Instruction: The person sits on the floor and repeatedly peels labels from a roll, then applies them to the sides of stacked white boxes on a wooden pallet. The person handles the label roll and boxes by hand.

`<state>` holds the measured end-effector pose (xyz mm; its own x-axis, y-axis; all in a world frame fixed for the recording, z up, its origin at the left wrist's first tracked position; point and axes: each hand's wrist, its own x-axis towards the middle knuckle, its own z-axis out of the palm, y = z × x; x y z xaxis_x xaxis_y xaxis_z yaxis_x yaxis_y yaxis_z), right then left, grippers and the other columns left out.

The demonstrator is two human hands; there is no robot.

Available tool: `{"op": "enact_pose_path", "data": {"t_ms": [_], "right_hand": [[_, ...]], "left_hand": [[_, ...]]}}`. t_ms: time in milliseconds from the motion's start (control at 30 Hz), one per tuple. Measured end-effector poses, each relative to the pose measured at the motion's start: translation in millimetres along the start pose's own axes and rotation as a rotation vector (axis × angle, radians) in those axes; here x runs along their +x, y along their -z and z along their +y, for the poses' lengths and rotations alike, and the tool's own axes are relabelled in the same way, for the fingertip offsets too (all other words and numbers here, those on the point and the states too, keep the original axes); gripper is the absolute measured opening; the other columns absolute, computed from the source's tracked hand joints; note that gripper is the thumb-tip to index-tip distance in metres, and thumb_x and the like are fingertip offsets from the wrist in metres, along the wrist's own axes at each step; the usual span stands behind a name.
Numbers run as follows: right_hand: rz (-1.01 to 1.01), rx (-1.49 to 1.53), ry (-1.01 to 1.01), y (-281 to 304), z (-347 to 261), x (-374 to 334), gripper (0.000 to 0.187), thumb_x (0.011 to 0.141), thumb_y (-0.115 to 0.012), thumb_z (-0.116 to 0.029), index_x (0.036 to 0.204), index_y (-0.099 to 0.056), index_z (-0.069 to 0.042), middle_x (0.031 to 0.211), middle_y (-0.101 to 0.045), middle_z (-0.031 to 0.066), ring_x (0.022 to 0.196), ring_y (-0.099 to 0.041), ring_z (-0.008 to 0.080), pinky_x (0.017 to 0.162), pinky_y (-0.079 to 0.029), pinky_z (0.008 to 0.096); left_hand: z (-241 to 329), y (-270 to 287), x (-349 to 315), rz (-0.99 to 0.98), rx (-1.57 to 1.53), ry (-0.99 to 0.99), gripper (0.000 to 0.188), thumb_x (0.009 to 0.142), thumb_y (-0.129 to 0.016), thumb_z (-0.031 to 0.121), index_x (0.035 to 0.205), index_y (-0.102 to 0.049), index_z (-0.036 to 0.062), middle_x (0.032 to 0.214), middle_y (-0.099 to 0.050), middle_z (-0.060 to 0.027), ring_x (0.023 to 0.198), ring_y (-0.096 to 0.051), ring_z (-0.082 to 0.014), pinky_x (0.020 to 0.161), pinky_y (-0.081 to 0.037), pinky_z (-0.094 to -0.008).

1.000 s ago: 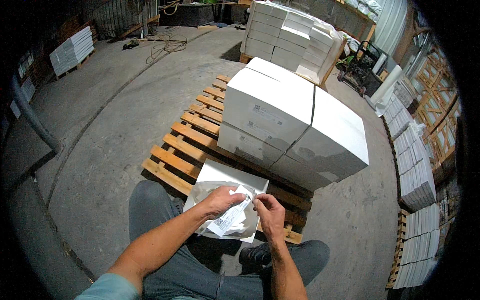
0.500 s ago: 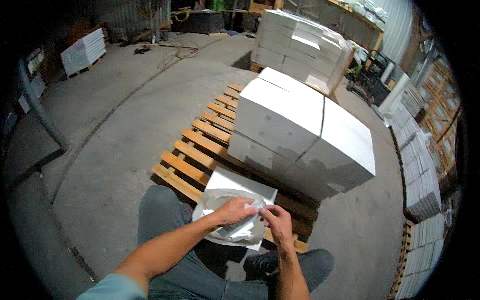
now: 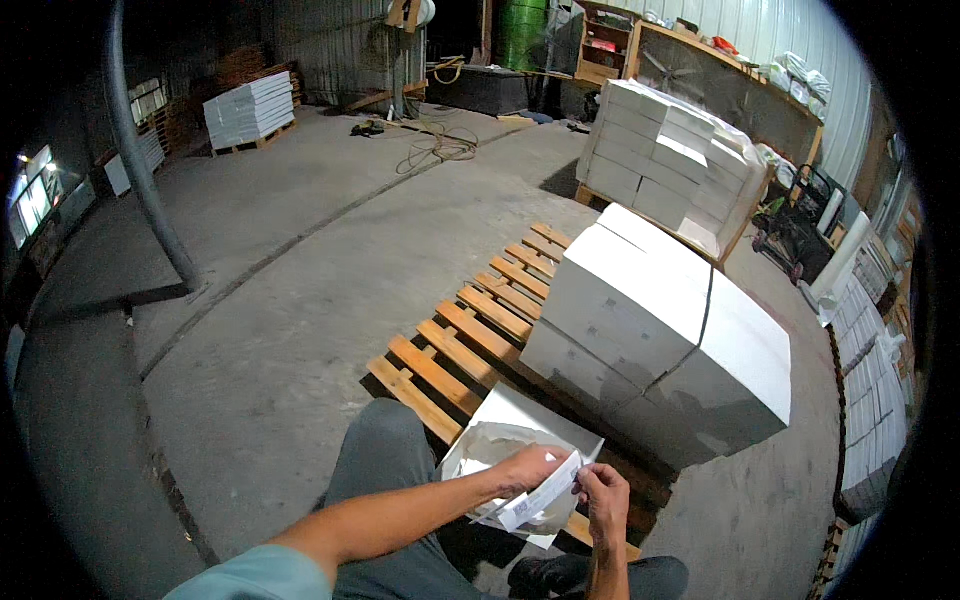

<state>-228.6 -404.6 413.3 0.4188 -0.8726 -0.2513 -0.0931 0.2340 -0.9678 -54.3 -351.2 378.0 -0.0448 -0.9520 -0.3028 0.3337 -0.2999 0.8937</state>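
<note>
I sit with a white printed paper strip, which looks like labels, slanting between my hands. My left hand grips it from behind along its upper left edge. With thumb and fingers pinched together, my right hand is at the strip's upper right end. Below the hands lies a crumpled, whitish translucent bag with loose white papers in its opening. The bag rests on a flat white board or box at the near end of a wooden pallet.
Large white blocks bound with a dark strap stand on the slatted pallet to the right. Behind them is another wrapped stack of white blocks. A grey pole rises on the left, and cables lie on the concrete floor.
The view has swung up and left, so the scene sits lower and further right. The white strip has been raised and turned, its printed face now showing between my hands.
</note>
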Motion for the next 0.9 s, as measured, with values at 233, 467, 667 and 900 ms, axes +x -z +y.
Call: {"op": "enact_pose_path", "data": {"t_ms": [233,467,667,900], "right_hand": [[0.040,-0.186,0.041,4.7,17.7,4.8,0.026,0.087,-0.072,-0.023,0.089,-0.067,0.002,0.075,-0.066,0.0039,0.067,-0.056,0.0083,0.059,-0.044,0.0253],[0.131,-0.430,0.183,9.4,18.6,7.7,0.035,0.088,-0.067,-0.033,0.091,-0.068,0.003,0.076,-0.068,0.0093,0.070,-0.061,0.0156,0.066,-0.048,0.0324],[0.526,-0.249,0.240,44.9,-8.7,9.0,0.030,0.091,-0.062,-0.027,0.096,-0.067,0.003,0.077,-0.065,0.0058,0.068,-0.058,0.0154,0.066,-0.047,0.0322],[0.738,0.101,0.397,97.8,-19.3,9.3,0.020,0.095,-0.062,-0.018,0.097,-0.064,0.002,0.078,-0.061,0.0017,0.066,-0.053,0.0081,0.059,-0.043,0.0244]], "left_hand": [[-1.6,-5.4,-8.4,0.116,0.566,-0.285,0.033,0.092,-0.061,0.032,0.109,-0.067,0.0044,0.092,-0.068,-0.0113,0.088,-0.064,-0.0230,0.079,-0.049,-0.0354],[-3.8,9.2,4.3,0.174,0.691,-0.264,0.032,0.090,-0.062,0.031,0.104,-0.068,0.0031,0.096,-0.070,-0.0149,0.090,-0.066,-0.0290,0.083,-0.050,-0.0381],[9.0,36.9,6.2,0.390,0.725,-0.207,0.029,0.086,-0.064,0.030,0.099,-0.071,0.0048,0.093,-0.070,-0.0179,0.083,-0.068,-0.0326,0.075,-0.053,-0.0411],[14.2,34.8,-1.1,0.525,1.232,-0.077,0.024,0.086,-0.057,0.022,0.092,-0.072,0.0040,0.092,-0.069,-0.0205,0.088,-0.067,-0.0387,0.077,-0.052,-0.0490]]}}
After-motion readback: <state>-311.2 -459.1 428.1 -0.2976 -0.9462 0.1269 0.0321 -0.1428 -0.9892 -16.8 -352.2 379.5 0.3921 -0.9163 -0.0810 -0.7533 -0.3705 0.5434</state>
